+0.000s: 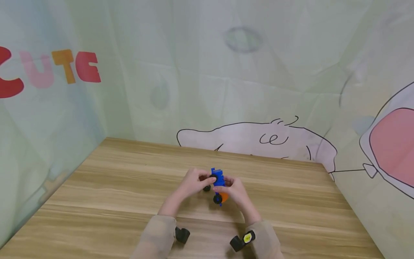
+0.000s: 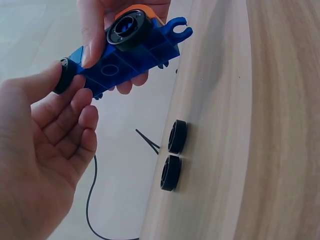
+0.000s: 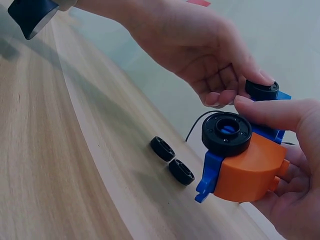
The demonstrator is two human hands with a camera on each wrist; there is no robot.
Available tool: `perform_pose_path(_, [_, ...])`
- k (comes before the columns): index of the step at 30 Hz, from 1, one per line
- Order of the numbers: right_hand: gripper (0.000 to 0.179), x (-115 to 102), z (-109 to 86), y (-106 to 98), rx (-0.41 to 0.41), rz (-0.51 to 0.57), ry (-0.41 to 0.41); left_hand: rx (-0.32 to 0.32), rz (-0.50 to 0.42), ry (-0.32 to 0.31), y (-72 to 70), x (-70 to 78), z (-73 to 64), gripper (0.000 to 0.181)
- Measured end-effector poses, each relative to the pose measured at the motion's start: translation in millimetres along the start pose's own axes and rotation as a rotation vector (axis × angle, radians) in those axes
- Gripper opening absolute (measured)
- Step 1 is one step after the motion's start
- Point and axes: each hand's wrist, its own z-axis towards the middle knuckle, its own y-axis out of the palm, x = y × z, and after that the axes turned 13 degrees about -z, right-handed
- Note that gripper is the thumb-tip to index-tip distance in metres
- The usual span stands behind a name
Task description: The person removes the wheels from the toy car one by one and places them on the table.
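Note:
A small toy vehicle with a blue chassis (image 2: 112,70) and an orange body (image 3: 250,170) is held up above the wooden table. My right hand (image 1: 237,190) grips it by the sides, the thumb lying across the blue part. With thumb and fingers, my left hand (image 1: 193,182) pinches a black wheel (image 3: 261,91) against the chassis near one end. Whether that wheel is fully seated cannot be told. Another black wheel (image 3: 226,134) sits on the chassis beside the orange body. The hooked blue end points away from my left hand.
Two loose black wheels (image 2: 177,136) stand on edge close together on the table (image 1: 113,201), below the toy. A printed cloth backdrop (image 1: 200,90) rises behind the table. Each sleeve carries a black wrist camera (image 1: 182,235).

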Motion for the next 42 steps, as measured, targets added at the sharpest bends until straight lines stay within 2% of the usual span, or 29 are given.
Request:
perform_pose_path(4, [0.04, 1.3, -0.1, -0.7, -0.008, 0.01, -0.009, -0.002, 0.022, 0.012, 1.0, 0.3, -0.4, 0.027])
perform_pose_path(8, [0.042, 2.1, -0.1, -0.9, -0.015, 0.002, -0.014, -0.008, 0.035, 0.049, 0.9, -0.2, -1.3, 0.031])
perform_pose_path(13, [0.045, 3.1, -0.6, -0.8, -0.029, -0.005, -0.041, -0.015, 0.01, 0.074, -0.1, -1.8, -2.2, 0.034])
perform_pose_path(20, [0.043, 3.3, -1.1, -0.5, -0.038, 0.024, -0.066, -0.046, -0.172, -0.019, 0.4, -1.0, -2.2, 0.034])
perform_pose_path(24, [0.043, 4.0, -0.4, -0.2, -0.033, 0.031, -0.077, -0.036, -0.238, -0.045, 2.2, -0.8, -1.8, 0.032])
perform_pose_path(29, [0.044, 3.4, -0.9, 1.0, -0.012, 0.042, -0.095, -0.007, -0.284, -0.051, 4.6, -1.5, -2.0, 0.028])
perform_pose_path(42, [0.047, 2.2, -1.6, 0.8, 0.024, 0.054, -0.103, 0.029, -0.313, -0.056, 8.5, 0.3, -0.1, 0.025])
